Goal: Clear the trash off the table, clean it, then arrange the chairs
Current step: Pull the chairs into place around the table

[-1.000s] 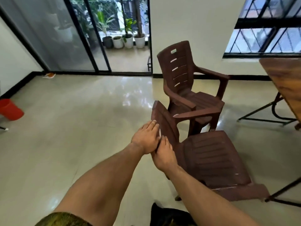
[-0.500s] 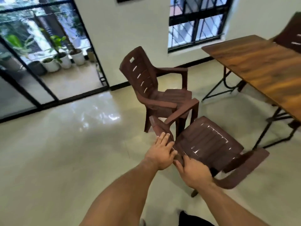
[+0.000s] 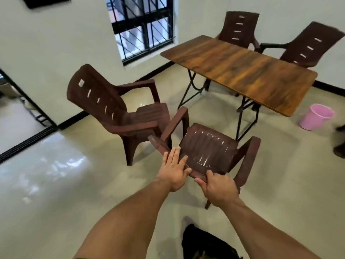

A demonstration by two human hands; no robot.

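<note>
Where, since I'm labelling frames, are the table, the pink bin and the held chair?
table [image 3: 242, 71], head view, bare top
pink bin [image 3: 313, 121], head view, outer wall
held chair [image 3: 249, 156], head view, armrest

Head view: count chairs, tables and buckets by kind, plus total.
Brown chairs: 4 (nearest chair, chair near window, two far chairs)
Wooden table: 1
Pink bucket: 1
Total: 6

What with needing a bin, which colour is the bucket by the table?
The bucket is pink; head view.
</note>
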